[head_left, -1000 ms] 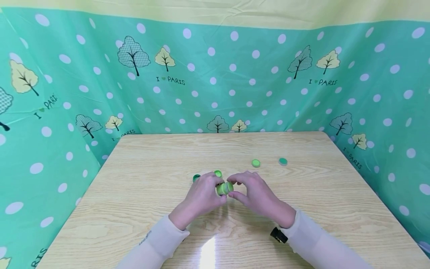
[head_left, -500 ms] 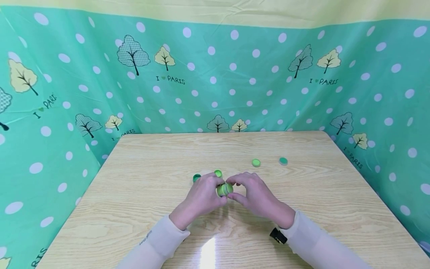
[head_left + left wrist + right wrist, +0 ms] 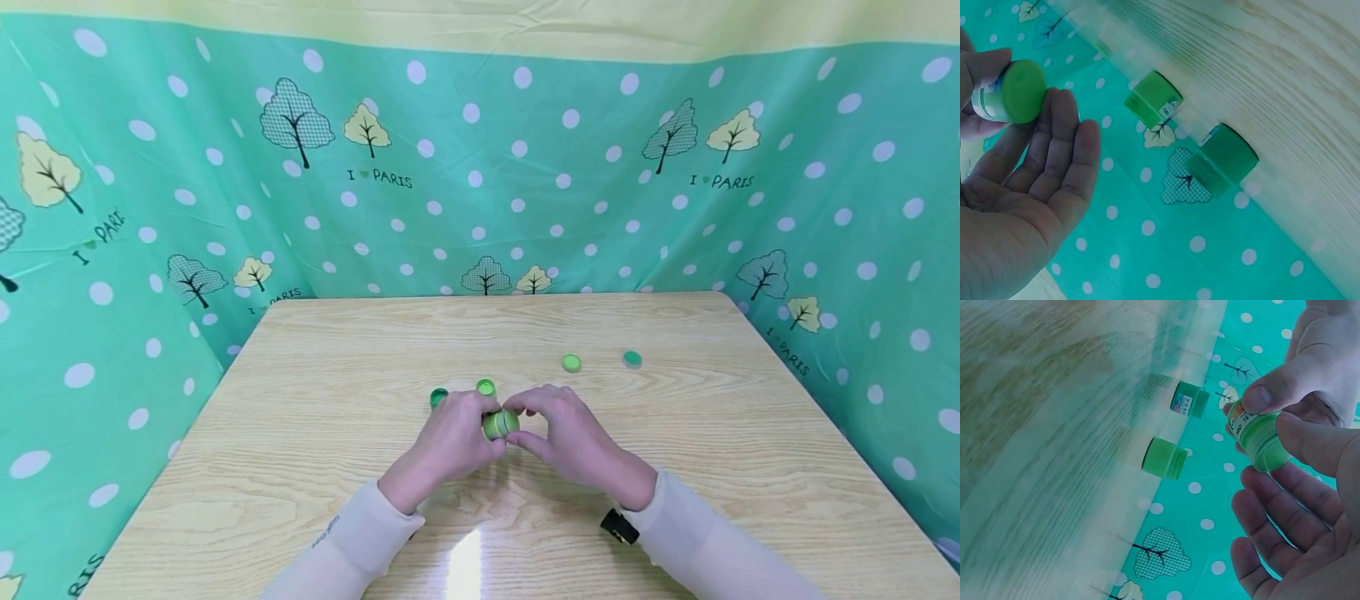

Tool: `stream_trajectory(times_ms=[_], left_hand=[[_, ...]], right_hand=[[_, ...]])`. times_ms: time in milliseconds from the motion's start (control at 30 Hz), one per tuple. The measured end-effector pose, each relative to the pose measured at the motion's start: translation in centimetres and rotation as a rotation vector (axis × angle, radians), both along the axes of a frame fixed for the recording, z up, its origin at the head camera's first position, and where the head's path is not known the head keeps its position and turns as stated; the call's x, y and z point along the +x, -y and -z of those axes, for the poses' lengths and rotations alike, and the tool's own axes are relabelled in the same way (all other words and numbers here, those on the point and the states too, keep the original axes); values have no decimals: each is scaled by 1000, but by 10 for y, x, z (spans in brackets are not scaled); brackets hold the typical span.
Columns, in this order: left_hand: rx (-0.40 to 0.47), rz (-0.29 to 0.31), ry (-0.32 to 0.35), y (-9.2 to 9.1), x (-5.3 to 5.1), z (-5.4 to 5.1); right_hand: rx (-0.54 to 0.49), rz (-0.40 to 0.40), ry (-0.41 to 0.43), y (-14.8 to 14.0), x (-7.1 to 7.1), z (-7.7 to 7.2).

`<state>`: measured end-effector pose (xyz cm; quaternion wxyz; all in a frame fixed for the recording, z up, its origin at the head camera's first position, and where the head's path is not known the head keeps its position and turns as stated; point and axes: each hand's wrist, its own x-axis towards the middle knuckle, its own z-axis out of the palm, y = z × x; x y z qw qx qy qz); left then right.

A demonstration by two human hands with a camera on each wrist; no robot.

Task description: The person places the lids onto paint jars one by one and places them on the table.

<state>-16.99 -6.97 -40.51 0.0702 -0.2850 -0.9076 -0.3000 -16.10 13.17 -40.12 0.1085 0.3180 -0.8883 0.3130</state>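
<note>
Near the table's middle, my left hand (image 3: 453, 433) grips a small light-green paint jar (image 3: 493, 426) lying on its side. My right hand (image 3: 573, 433) pinches the green lid (image 3: 513, 420) at its right end, with thumb and fingertips. In the right wrist view, a label faces out on the held jar (image 3: 1244, 422), and my right hand's lower fingers spread beneath it. Whether the lid is fully seated is hard to tell. Behind my left hand stand a dark-green paint jar (image 3: 438, 397) and a bright-green paint jar (image 3: 486, 387), both seemingly lidless and partly hidden.
Two loose round lids lie farther back on the right: a light-green lid (image 3: 572, 363) and a teal-green lid (image 3: 632, 359). The wooden table (image 3: 337, 350) is bordered at the back and sides by a dotted green curtain (image 3: 525, 217).
The right end of the held jar, with the lid, has shifted slightly between my right fingertips. Both hands stay almost where they were; the other jars and loose lids have not moved.
</note>
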Motion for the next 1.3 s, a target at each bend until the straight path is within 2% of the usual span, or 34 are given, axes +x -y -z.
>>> stream_trajectory(times_ms=[433, 767, 1300], left_hand=[[1, -22, 16, 0, 1, 1], [-2, -23, -5, -1, 0, 2], [-4, -22, 1, 0, 0, 3]], right_hand=[[-14, 4, 12, 1, 0, 4], [-27, 7, 27, 1, -1, 5], [-23, 14, 48, 1, -3, 7]])
